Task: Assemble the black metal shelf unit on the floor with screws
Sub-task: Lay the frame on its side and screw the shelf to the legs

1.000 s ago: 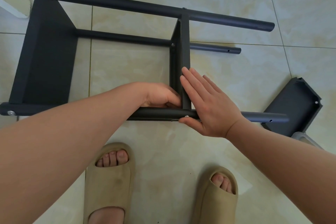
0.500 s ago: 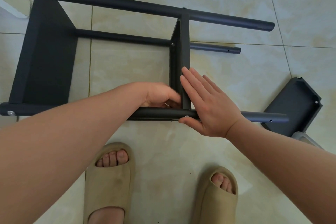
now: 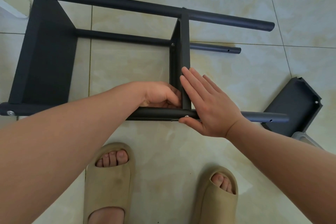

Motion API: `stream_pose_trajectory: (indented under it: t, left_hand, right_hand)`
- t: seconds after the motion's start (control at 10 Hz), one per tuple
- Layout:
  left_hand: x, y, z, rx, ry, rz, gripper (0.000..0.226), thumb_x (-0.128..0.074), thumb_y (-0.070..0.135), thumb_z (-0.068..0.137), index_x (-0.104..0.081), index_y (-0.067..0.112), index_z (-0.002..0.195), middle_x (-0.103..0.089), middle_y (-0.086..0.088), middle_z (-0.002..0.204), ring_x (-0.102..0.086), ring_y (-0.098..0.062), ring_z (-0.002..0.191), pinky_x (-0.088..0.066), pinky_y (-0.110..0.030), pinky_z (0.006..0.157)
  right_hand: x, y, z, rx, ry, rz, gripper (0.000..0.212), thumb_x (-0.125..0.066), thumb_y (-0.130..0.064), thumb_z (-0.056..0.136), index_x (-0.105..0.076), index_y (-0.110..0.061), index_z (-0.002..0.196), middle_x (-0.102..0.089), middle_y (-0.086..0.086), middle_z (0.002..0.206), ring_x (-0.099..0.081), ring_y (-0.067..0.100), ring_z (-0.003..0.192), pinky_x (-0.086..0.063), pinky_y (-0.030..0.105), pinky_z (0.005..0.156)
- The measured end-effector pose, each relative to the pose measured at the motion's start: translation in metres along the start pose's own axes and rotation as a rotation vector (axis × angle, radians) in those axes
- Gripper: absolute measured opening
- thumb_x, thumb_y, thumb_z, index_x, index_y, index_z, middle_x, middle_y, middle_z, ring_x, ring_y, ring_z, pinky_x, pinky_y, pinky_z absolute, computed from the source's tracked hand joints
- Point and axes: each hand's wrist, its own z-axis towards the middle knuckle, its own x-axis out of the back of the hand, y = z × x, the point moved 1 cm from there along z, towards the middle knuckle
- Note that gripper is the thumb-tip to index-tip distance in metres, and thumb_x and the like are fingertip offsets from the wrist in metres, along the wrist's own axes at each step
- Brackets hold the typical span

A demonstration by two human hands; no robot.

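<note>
The black shelf unit lies on its side on the tiled floor, with an end panel at the left and a middle shelf panel across its poles. My left hand sits in the inside corner where that panel meets the near pole. Its fingers are curled tight, and what they pinch is hidden. My right hand lies flat with straight fingers against the panel's right face. Its thumb touches a silver screw head on the pole.
A loose black shelf panel lies on the floor at the right, with a clear plastic container at its near corner. My feet in beige slippers stand just in front of the near pole. White furniture stands at the upper left.
My left fingers shifted slightly in the corner; a small metal glint showed between them half a second ago and is now covered. The right hand and the shelf have not moved.
</note>
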Motion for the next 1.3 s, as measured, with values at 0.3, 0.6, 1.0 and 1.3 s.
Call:
stream_pose_trajectory:
  t: [0.3, 0.6, 1.0, 1.3]
  left_hand:
    - [-0.0019, 0.0018, -0.0022, 0.019, 0.05, 0.118, 0.015, -0.057, 0.001, 0.091, -0.069, 0.007, 0.084, -0.07, -0.011, 0.076, -0.066, -0.024, 0.074, -0.053, -0.037, 0.079]
    - [-0.0007, 0.0021, -0.003, 0.012, 0.005, 0.056, 0.013, -0.055, -0.006, 0.089, -0.066, 0.002, 0.087, -0.067, -0.012, 0.071, -0.066, -0.021, 0.067, -0.054, -0.035, 0.075]
    - [-0.0022, 0.0022, -0.0023, 0.057, 0.012, -0.049, 0.025, -0.048, 0.0, 0.094, -0.07, 0.007, 0.084, -0.07, -0.011, 0.081, -0.067, -0.023, 0.077, -0.054, -0.04, 0.082]
    - [-0.0025, 0.0039, -0.0061, 0.026, 0.057, 0.079, 0.018, -0.056, -0.004, 0.09, -0.068, 0.004, 0.079, -0.069, -0.011, 0.07, -0.067, -0.022, 0.067, -0.053, -0.036, 0.078]
  right_hand:
    - [0.0002, -0.0001, 0.0, 0.0, -0.005, -0.007, 0.094, -0.03, -0.071, 0.098, -0.016, -0.001, 0.16, -0.006, 0.015, 0.169, -0.004, 0.031, 0.157, -0.021, 0.053, 0.124]
    - [0.0002, 0.0002, -0.0001, -0.001, -0.004, -0.005, 0.094, -0.032, -0.07, 0.098, -0.016, -0.001, 0.16, -0.006, 0.015, 0.169, -0.004, 0.031, 0.157, -0.023, 0.053, 0.123]
    - [0.0009, -0.0008, -0.0002, -0.004, -0.004, -0.005, 0.094, -0.03, -0.071, 0.098, -0.016, -0.002, 0.16, -0.007, 0.015, 0.169, -0.005, 0.031, 0.157, -0.022, 0.053, 0.124]
    - [-0.0002, 0.0001, 0.0, -0.003, -0.005, -0.011, 0.094, -0.031, -0.07, 0.098, -0.016, -0.002, 0.16, -0.007, 0.015, 0.169, -0.004, 0.03, 0.157, -0.023, 0.053, 0.123]
